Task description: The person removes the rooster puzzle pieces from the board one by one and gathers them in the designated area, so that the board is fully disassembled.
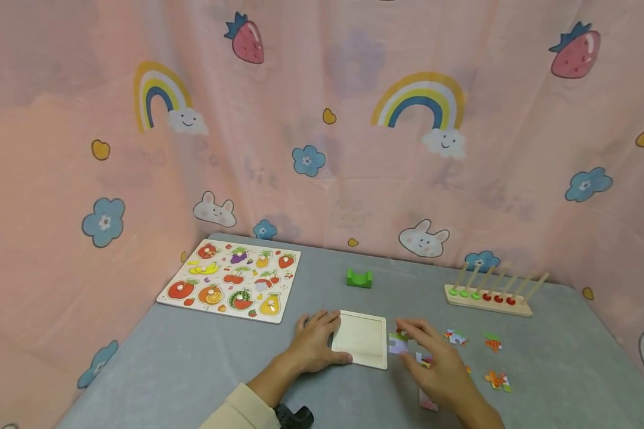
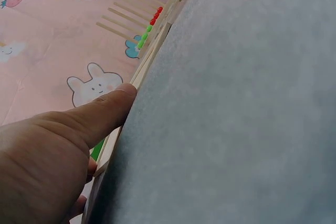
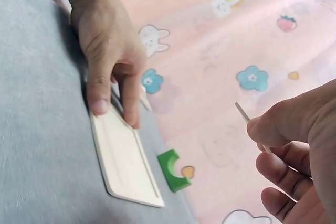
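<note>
My left hand [image 1: 313, 344] holds a square wooden puzzle tray [image 1: 361, 339] at its left side, thumb on the near edge and fingers at the far one. The tray lies flat, its raised rim around a bare base. Just right of it, my right hand [image 1: 441, 364] pinches a jigsaw piece [image 1: 398, 344] with purple and green print. In the right wrist view that piece [image 3: 243, 113] shows edge-on between thumb and fingers, above the table. Partly under the right hand lie a piece with red and yellow print [image 1: 423, 359] and a pink piece [image 1: 427, 401].
More loose pieces lie at the right, among them an orange one [image 1: 497, 380] and a striped one [image 1: 492, 342]. Behind the tray stands a green notched block [image 1: 359, 278]. A fruit puzzle board [image 1: 228, 280] lies back left; a pegged bead counter [image 1: 488, 300] stands back right.
</note>
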The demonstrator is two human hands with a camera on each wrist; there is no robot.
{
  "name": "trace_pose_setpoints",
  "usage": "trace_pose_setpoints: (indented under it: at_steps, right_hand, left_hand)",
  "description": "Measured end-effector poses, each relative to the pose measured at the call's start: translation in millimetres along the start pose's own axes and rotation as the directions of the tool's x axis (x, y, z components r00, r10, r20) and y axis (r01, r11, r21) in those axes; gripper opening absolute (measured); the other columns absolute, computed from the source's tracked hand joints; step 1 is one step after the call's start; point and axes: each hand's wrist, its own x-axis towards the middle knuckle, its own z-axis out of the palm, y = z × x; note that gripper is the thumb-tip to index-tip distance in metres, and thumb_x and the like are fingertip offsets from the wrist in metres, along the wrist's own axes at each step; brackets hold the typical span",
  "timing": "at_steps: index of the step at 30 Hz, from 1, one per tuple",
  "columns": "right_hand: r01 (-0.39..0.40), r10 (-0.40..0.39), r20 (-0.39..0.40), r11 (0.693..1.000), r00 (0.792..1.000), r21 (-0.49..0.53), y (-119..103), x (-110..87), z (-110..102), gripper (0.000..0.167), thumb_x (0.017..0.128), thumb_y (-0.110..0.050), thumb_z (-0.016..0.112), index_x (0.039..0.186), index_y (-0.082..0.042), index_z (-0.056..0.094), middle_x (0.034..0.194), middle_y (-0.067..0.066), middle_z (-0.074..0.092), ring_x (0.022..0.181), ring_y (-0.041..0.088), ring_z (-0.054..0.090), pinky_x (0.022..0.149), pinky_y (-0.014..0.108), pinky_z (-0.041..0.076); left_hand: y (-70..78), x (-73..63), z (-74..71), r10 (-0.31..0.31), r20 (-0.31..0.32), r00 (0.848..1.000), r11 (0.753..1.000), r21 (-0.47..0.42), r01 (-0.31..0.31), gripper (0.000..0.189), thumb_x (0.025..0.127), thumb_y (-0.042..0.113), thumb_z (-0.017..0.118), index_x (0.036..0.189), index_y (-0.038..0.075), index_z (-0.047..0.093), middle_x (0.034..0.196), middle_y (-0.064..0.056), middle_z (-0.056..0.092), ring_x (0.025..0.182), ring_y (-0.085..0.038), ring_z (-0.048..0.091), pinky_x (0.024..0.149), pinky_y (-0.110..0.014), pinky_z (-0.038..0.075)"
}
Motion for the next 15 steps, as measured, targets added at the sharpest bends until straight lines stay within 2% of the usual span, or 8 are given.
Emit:
trace_pose_setpoints:
  at_steps: [4, 15]
  right_hand:
    - [0.023, -0.023, 0.004, 1.0, 1.0, 0.012, 0.5, -6.6, -11.6, 0.066, 0.07, 0.014, 0.078, 0.131, -0.002, 0.058, 0.121, 0.0, 0.058, 0.105, 0.016, 0.057, 0.09, 0.013, 0.038]
    - [0.022, -0.023, -0.017, 0.997, 1.0, -0.072, -2.2, -25.1, -45.8, 0.073, 0.066, 0.017, 0.078, 0.133, -0.002, 0.057, 0.118, 0.002, 0.058, 0.106, 0.008, 0.054, 0.087, 0.01, 0.038]
  left_hand:
    - [0.0, -0.4, -0.9, -0.005, 0.0, 1.0, 1.0, -0.005, 0.005, 0.085, 0.074, 0.053, 0.078, 0.14, 0.006, 0.052, 0.148, -0.002, 0.042, 0.136, -0.028, 0.032, 0.106, -0.058, 0.015]
    - [-1.8, -0.7, 0.5, 0.015, -0.012, 1.0, 1.0, 0.024, -0.014, 0.085, 0.074, 0.054, 0.077, 0.139, 0.006, 0.053, 0.147, -0.001, 0.043, 0.136, -0.028, 0.033, 0.105, -0.058, 0.018]
